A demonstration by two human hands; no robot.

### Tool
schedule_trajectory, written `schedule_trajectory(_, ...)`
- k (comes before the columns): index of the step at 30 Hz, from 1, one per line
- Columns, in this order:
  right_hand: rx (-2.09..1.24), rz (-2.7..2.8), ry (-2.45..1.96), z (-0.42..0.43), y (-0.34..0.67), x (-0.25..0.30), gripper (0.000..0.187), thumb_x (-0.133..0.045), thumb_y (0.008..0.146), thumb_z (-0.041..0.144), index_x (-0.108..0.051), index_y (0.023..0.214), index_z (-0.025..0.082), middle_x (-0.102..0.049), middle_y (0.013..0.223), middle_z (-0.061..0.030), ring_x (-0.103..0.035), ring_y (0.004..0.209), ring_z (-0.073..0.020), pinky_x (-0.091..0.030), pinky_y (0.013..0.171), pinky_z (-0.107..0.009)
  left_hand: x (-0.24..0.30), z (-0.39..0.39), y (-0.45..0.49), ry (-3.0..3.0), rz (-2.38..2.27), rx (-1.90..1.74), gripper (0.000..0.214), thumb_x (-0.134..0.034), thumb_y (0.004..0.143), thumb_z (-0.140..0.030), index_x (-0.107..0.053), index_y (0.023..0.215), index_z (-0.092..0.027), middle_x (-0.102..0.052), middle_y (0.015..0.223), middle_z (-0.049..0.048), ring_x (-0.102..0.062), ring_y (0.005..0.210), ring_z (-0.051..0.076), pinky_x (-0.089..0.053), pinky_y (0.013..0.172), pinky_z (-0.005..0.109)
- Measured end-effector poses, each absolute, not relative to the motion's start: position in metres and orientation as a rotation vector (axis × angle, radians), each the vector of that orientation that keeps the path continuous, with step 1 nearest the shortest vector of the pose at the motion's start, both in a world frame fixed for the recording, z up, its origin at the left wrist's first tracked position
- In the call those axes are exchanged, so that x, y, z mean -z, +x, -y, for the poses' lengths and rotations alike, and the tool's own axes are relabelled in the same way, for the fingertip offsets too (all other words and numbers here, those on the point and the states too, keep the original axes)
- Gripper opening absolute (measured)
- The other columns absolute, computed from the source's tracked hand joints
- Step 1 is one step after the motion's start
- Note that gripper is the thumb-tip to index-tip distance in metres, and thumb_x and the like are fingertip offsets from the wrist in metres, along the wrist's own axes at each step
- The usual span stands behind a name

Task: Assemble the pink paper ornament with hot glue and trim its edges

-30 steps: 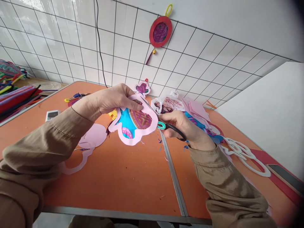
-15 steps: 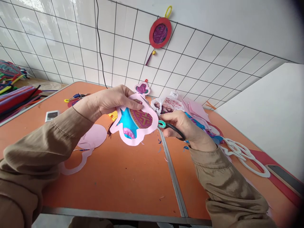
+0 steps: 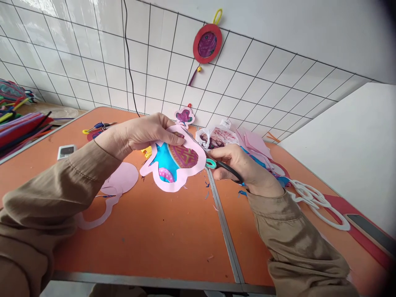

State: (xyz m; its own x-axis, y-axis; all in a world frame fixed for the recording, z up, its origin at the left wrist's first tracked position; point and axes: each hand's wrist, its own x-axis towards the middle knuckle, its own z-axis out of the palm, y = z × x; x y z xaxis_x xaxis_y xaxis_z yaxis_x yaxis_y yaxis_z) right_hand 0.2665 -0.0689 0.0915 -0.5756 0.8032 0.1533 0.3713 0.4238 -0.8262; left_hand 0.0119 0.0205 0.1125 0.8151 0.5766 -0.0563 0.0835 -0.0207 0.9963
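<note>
Between thumb and fingers, my left hand pinches a pink fish-shaped cutout by its upper left part, above the table. Blue and purple patterned fabric shows inside its pink border. My right hand is closed around the scissors, which have black and teal handles. Their blades lie along the upper right edge of the cutout; the tips are partly behind it, and I cannot tell how far the blades are apart.
Pink scraps lie left on the orange table. At the back stand a plastic bag and a small pink ornament. White loops and a phone lie right. A red round ornament hangs on the tiled wall.
The cutout's lower left end has tilted slightly outward to the left. Both hands keep their hold, and the scissors stay at the upper right edge.
</note>
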Motion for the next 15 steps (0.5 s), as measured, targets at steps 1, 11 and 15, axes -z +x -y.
schedule_trajectory(1, -1.05, 2.144, -1.007, 0.0691, 0.2668, -0.0923, 0.064, -0.078, 0.068, 0.078, -0.058, 0.071, 0.017, -0.036, 0.069, 0.0031, -0.027, 0.062, -0.0097, -0.022, 0.052, -0.026, -0.1127, -0.02, 0.012, 1.558, -0.535, -0.418, 0.016, -0.089, 0.069, -0.026, -0.081, 0.076, -0.014, -0.081, 0.083, 0.0083, -0.073, 0.069, 0.017, -0.06, 0.065, 0.023)
schedule_trajectory(11, -1.19, 2.163, -0.981, 0.0649, 0.2745, -0.0882, 0.062, -0.081, 0.067, 0.075, -0.068, 0.081, 0.015, -0.047, 0.07, 0.0014, -0.04, 0.06, -0.0109, -0.037, 0.052, -0.026, -0.1117, -0.021, 0.012, 1.55, -0.453, -0.338, 0.016, -0.089, 0.072, -0.026, -0.08, 0.077, -0.013, -0.078, 0.075, 0.0068, -0.07, 0.063, 0.016, -0.061, 0.07, 0.027)
schedule_trajectory(15, -1.21, 2.186, -0.946, 0.0625, 0.2768, -0.0866, 0.062, -0.082, 0.067, 0.073, -0.066, 0.08, 0.015, -0.046, 0.065, 0.0031, -0.04, 0.057, -0.0103, -0.038, 0.051, -0.025, -0.1117, -0.0208, 0.0118, 1.553, -0.461, -0.322, 0.017, -0.088, 0.072, -0.026, -0.081, 0.079, -0.013, -0.079, 0.076, 0.0075, -0.072, 0.068, 0.018, -0.061, 0.073, 0.029)
